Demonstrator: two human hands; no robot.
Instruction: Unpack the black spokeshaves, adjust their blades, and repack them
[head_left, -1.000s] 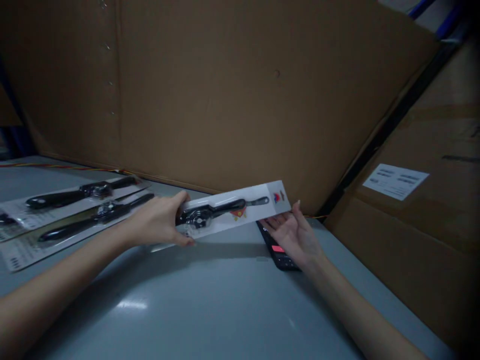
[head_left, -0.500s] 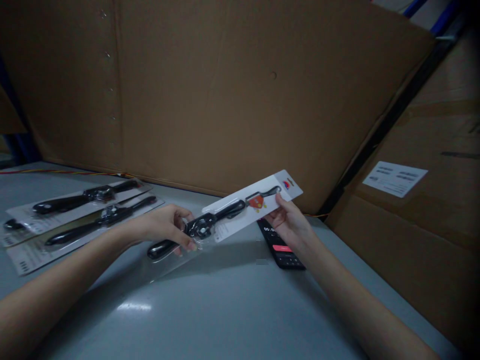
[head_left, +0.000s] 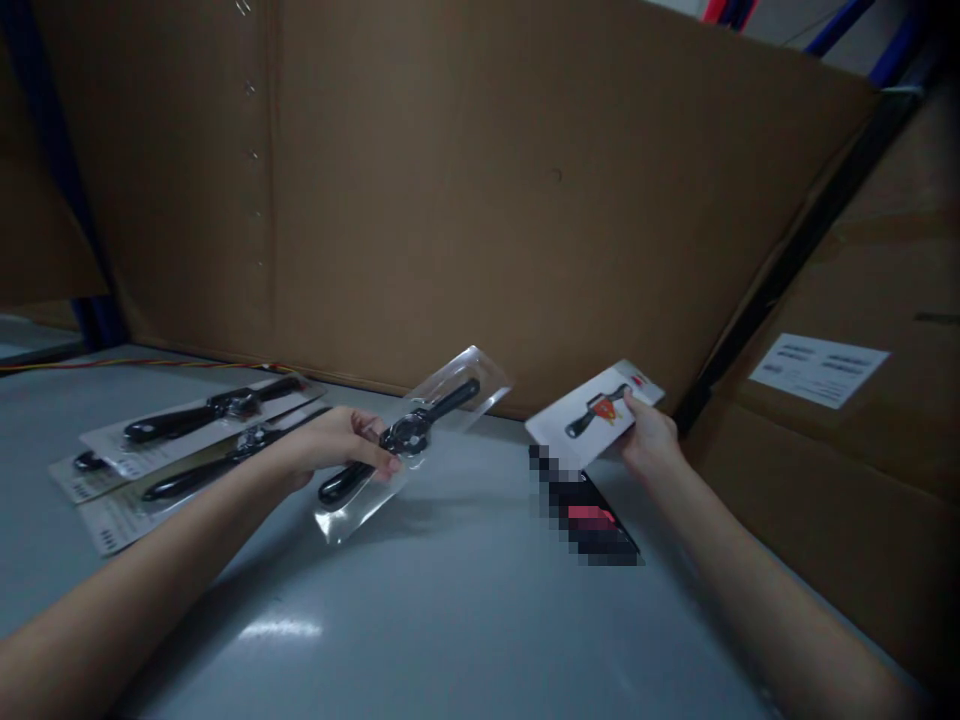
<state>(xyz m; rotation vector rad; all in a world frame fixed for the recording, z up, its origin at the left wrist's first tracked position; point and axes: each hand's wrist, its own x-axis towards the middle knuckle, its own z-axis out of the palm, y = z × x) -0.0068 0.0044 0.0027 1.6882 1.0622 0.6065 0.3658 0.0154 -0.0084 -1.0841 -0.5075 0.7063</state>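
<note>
Clear plastic (head_left: pixel 491 382) encases a black tool (head_left: pixel 453 399) — left fingers (head_left: pixel 379 458) grip the plastic, right fingers (head_left: pixel 634 408) a white card (head_left: pixel 553 424).

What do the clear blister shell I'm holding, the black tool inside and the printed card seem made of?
Blister shell: probably thin, glossy plastic; it's see-through with bright glints. Black tool: glossy, by its highlights; plastic or painted metal, can't tell which. Printed card: likely smooth paperboard, being flat and opaque.
</note>
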